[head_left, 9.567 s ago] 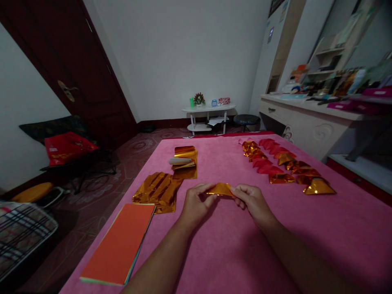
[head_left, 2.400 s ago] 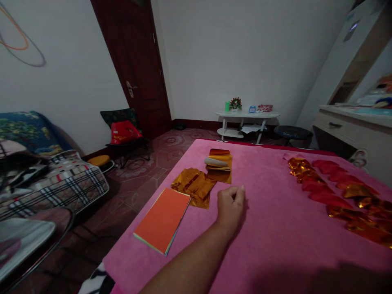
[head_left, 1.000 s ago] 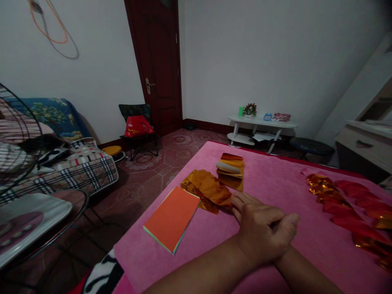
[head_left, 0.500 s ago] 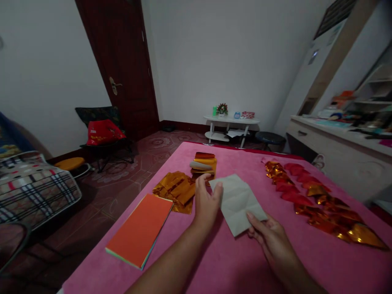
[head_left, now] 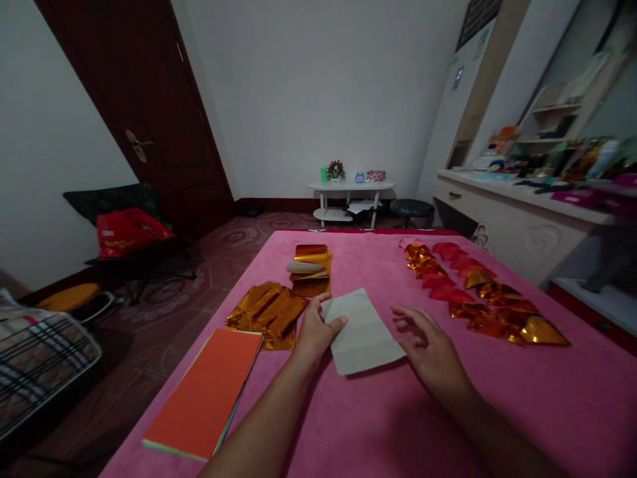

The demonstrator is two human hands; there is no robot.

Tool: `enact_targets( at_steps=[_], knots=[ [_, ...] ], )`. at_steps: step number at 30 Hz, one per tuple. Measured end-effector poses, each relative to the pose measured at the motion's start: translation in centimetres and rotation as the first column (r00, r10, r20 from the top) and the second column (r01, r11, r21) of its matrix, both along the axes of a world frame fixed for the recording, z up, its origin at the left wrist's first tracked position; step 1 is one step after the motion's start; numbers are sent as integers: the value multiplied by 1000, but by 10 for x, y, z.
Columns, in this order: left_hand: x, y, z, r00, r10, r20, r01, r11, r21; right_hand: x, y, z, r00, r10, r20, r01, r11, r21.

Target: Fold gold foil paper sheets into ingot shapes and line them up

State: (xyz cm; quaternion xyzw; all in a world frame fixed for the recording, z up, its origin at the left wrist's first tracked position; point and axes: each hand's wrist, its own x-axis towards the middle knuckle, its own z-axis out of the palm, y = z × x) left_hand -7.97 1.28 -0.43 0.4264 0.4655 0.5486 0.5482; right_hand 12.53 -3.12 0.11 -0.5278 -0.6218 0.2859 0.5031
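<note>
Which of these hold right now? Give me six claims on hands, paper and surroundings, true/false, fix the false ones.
1. The left hand holds the pale sheet. True.
2. The right hand holds a red folded piece. False: the right hand is by the sheet's right corner; whether it touches is unclear.
3. The orange stack lies nearer the person than the gold foil. True.
4. The folded pieces lie left of the hands. False: they lie in rows toward the table's right side.
5. The red bag sits on the chair. True.
6. The cloth is blue. False: it is pink.
</note>
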Motion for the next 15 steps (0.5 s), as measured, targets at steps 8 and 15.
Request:
enact_targets(
  at_steps=[8, 15],
  knots=[
    [4, -3, -7, 921, 14, -389, 69, 978, 198, 8, 5, -1, 788, 284, 546, -468, 853, 231],
    [-16, 5, 5, 907, -160, -389, 253, 947, 200, 9, 5, 0, 838, 343, 425, -394, 918, 37]
  ],
)
